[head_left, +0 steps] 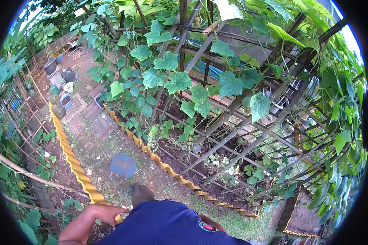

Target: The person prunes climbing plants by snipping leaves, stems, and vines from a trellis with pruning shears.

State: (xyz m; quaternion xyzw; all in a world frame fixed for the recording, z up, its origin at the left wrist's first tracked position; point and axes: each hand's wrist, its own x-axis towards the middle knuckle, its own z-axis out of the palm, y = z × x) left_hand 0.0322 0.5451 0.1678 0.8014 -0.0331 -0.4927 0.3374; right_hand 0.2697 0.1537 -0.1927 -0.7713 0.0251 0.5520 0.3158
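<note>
My left hand (109, 213) is low in the view beside the blue shirt (163, 224), its fingers partly apart and reaching to the cloth. Yellow wavy edging (69, 155) runs down to this hand, and a bit of yellow shows between the fingers. Of my right arm (212, 222), only a short piece shows past the shirt's other side; the hand itself is hidden behind my body. Ahead on the path lies a flat blue-grey slab (123, 165), just beyond my foot (142, 194).
A wooden lattice trellis (229, 143) covered with broad-leaved vines (178, 81) leans over the right side. A second wavy yellow edging (167, 168) borders its bed. Thin poles (37, 173) cross on the left. Pots (50, 66) and a tub (66, 101) stand farther up the path.
</note>
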